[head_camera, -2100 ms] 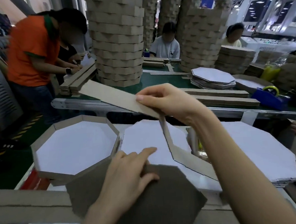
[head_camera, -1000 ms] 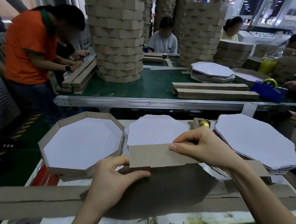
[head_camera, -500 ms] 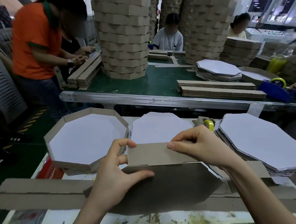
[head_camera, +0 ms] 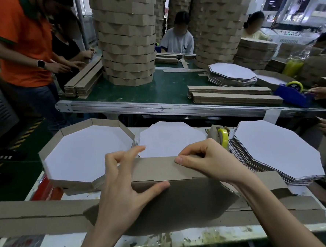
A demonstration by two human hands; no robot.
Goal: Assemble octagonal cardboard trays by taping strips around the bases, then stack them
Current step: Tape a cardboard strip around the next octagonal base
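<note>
Our right hand [head_camera: 204, 161] pinches the top edge of the brown cardboard strip [head_camera: 157, 168], thumb in front and curled fingers behind. The strip stands upright along the far edge of the grey-brown octagonal cardboard base [head_camera: 173, 204], which lies flat on the white tabletop [head_camera: 165, 239]. Our left hand [head_camera: 124, 185] has its fingers spread and loose at the strip's left end, thumb pressing the base.

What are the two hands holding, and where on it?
The right hand pinches the cardboard strip at its top edge. The left hand grips nothing; its thumb presses the brown base below.
</note>
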